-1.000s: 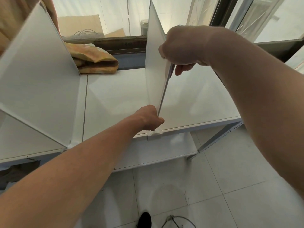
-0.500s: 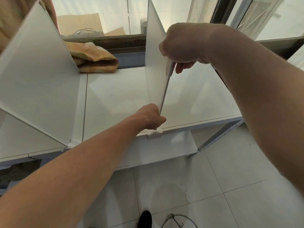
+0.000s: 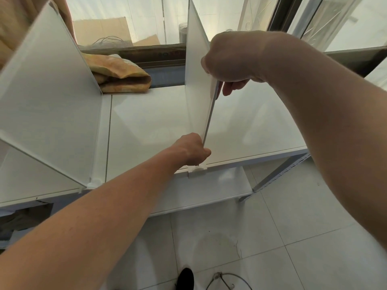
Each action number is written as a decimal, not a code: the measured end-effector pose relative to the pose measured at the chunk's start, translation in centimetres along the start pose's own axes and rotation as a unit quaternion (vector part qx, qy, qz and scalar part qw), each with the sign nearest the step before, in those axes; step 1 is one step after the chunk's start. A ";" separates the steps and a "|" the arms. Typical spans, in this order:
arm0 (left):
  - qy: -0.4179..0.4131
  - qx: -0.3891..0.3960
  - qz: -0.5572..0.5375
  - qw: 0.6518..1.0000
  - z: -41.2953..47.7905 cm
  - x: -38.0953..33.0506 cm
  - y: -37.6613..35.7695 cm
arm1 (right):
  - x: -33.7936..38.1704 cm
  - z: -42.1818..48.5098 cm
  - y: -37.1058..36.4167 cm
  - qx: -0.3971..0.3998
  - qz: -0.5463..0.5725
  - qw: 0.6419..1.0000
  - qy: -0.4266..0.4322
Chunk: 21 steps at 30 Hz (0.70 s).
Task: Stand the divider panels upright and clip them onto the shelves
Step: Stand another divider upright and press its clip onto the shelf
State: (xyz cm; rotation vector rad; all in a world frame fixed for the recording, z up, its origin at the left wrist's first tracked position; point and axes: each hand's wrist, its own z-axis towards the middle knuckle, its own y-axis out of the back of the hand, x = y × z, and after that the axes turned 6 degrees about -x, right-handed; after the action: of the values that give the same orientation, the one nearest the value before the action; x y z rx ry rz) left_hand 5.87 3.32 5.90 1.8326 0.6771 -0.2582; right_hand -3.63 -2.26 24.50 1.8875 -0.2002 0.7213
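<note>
A white divider panel (image 3: 196,84) stands upright across the middle of the white shelf (image 3: 251,126). My right hand (image 3: 228,59) grips its near edge high up, fingers curled round it. My left hand (image 3: 194,148) holds the same edge at the bottom, just above a white plastic clip (image 3: 196,170) on the shelf's front lip. A second divider panel (image 3: 48,101) stands upright on the left, its near corner seated in another clip (image 3: 93,184).
A folded orange-yellow cloth (image 3: 119,74) lies at the shelf's back, under the window. A lower shelf (image 3: 219,189) and a grey metal upright (image 3: 278,174) sit below. The tiled floor holds a wire loop (image 3: 226,279) and a dark shoe (image 3: 185,278).
Both hands keep their hold on the middle panel. The view has crept slightly; the panel and hands stay almost where they were.
</note>
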 end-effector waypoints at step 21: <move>-0.103 0.163 0.253 0.948 1.4 -0.8 1.0 | -0.3 0.4 -0.3 0.018 -0.014 0.999 -0.026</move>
State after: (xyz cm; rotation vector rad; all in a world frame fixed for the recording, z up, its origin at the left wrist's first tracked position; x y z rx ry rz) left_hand 5.96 1.52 6.56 2.1856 0.0022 -0.2223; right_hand -3.60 -2.54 23.97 1.9414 -0.1941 0.6619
